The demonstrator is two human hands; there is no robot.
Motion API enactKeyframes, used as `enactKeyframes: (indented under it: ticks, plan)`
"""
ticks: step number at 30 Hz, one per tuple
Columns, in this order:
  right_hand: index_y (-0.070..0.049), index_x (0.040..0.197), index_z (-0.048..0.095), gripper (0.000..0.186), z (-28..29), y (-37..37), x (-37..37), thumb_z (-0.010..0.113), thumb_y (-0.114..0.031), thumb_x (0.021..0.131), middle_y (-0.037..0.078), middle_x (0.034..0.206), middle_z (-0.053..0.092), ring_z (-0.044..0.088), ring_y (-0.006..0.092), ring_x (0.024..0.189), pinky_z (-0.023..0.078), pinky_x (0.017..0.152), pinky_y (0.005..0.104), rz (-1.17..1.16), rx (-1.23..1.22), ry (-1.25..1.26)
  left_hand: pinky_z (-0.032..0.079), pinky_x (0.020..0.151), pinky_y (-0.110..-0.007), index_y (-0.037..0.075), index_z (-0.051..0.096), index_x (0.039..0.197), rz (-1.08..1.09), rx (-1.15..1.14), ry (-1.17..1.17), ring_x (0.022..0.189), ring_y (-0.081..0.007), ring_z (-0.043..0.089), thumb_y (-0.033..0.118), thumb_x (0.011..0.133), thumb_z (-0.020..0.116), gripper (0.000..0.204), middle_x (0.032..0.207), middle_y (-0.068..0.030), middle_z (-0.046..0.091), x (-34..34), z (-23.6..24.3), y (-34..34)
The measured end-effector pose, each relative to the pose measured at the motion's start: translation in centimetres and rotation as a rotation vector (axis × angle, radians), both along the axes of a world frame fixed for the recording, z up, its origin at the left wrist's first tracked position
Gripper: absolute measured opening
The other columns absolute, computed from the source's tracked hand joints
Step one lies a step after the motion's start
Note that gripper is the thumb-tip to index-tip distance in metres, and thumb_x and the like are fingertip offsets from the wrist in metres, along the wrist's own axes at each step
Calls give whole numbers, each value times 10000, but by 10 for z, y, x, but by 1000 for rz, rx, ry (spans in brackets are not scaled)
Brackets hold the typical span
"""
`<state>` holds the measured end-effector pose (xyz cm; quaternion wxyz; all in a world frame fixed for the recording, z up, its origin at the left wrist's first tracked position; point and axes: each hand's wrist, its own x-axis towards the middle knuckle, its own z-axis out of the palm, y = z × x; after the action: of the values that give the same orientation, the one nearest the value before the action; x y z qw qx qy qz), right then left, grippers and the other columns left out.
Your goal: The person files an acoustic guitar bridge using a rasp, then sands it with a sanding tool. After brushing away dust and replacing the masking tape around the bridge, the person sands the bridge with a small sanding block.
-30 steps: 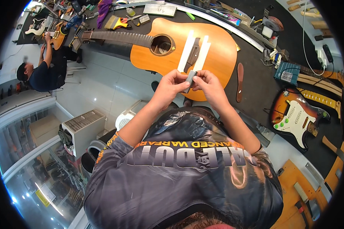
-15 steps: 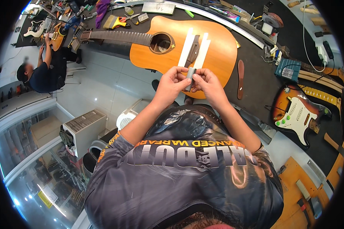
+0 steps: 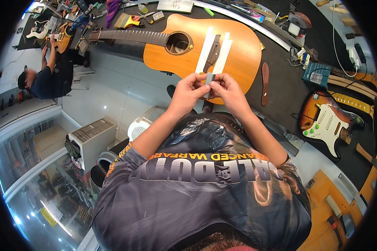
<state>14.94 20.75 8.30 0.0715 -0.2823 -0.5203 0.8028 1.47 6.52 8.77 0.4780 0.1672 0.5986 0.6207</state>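
An acoustic guitar point(image 3: 244, 44) lies face up on the dark bench, its neck reaching to the left. White strips, one point(image 3: 205, 49) on the left and another point(image 3: 223, 58) on the right, flank its dark wooden bridge point(image 3: 213, 53). Over the near edge of the guitar body, my left hand point(image 3: 191, 90) and my right hand point(image 3: 230, 94) meet at a small grey block point(image 3: 210, 80). Both hands pinch it between thumbs and fingers. The block's lower end is partly hidden by my thumbs, and its exact kind is unclear.
A brown strap-like piece point(image 3: 264, 83) lies right of the guitar. Farther right are a blue box point(image 3: 316, 75) and a sunburst electric guitar body point(image 3: 322, 121). A brush point(image 3: 125, 21) and tools line the back. Another person point(image 3: 48, 81) works at far left.
The acoustic guitar sits slightly farther up and right in the view. My hands keep the grey block in almost the same place, with small finger shifts.
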Motion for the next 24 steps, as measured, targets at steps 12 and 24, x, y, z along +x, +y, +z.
enactKeyframes:
  ticks: [12, 24]
  plan:
    - [48, 1185, 644, 208, -6, -2, -1, 703, -121, 1079, 79, 1016, 737, 727, 133, 890, 625, 813, 293, 6, 96, -54, 598, 856, -286, -63, 667, 1405, -19, 6, 25, 919, -118, 726, 57, 1022, 777, 416, 1075, -98, 766, 8, 3, -7]
    - [48, 1233, 675, 239, 3, -2, 4, 710, -127, 1074, 55, 1009, 743, 719, 117, 919, 607, 837, 280, -26, 35, -25, 478, 742, -228, -11, 714, 1362, -4, -31, 135, 847, -44, 606, 78, 1020, 799, 364, 972, 7, 720, 15, 6, -5]
